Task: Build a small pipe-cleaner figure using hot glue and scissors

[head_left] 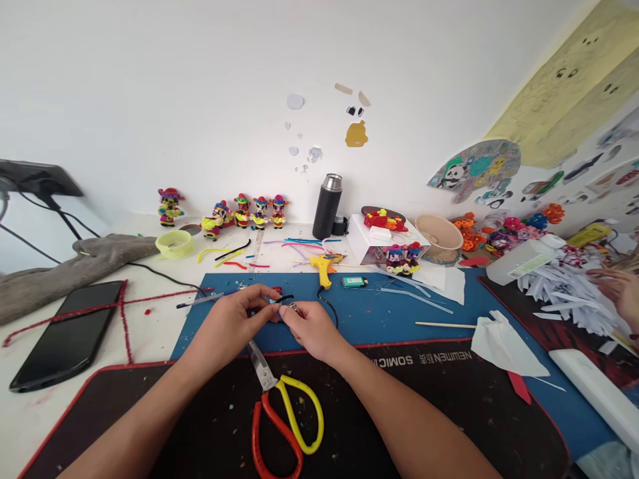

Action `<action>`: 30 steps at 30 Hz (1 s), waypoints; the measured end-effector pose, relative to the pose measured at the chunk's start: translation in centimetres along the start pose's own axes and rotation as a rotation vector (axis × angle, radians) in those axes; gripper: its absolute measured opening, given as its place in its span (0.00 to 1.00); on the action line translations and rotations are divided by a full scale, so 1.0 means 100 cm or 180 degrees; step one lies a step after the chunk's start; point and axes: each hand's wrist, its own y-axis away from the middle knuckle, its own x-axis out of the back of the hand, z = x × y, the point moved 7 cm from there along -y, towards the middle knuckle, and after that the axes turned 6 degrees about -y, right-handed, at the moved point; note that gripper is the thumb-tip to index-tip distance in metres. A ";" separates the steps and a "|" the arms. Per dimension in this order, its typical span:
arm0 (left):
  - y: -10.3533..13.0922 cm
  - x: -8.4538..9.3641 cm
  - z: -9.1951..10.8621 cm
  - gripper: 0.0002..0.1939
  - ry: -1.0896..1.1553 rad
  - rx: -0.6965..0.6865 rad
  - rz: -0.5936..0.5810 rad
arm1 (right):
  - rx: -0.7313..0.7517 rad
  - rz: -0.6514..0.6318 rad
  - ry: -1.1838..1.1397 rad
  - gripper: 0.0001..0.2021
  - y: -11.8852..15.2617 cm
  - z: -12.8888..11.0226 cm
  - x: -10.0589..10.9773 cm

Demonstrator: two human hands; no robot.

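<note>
My left hand (244,316) and my right hand (312,326) meet over the blue mat, fingertips pinched close together. Between them a short black pipe cleaner (284,297) curves up, its lower part hidden by the fingers. A small red bit shows behind my left fingertips, too covered to name. Scissors (265,379) with one red and one yellow handle lie just below the hands, blade tips partly under my left hand. A pen (200,301) rests left of that hand. Beyond my right hand lies a yellow glue gun (324,269), its black cord curling down beside the hand.
Several pipe-cleaner figurines (242,211) stand along the wall, near a yellow-green tape roll (174,245) and a black thermos (327,207). A phone (70,336) with a red pipe cleaner across it lies left. At right are crumpled tissue (504,342), paper strips and another person's hand (612,286).
</note>
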 end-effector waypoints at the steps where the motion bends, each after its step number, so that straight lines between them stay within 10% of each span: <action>1: 0.000 0.000 0.000 0.18 0.0001 0.0000 -0.0007 | 0.0001 -0.0006 -0.0008 0.24 0.000 0.000 0.000; 30: 0.004 -0.003 0.003 0.15 0.0174 -0.0142 -0.0024 | 0.0004 0.0087 0.0280 0.21 -0.002 0.004 0.000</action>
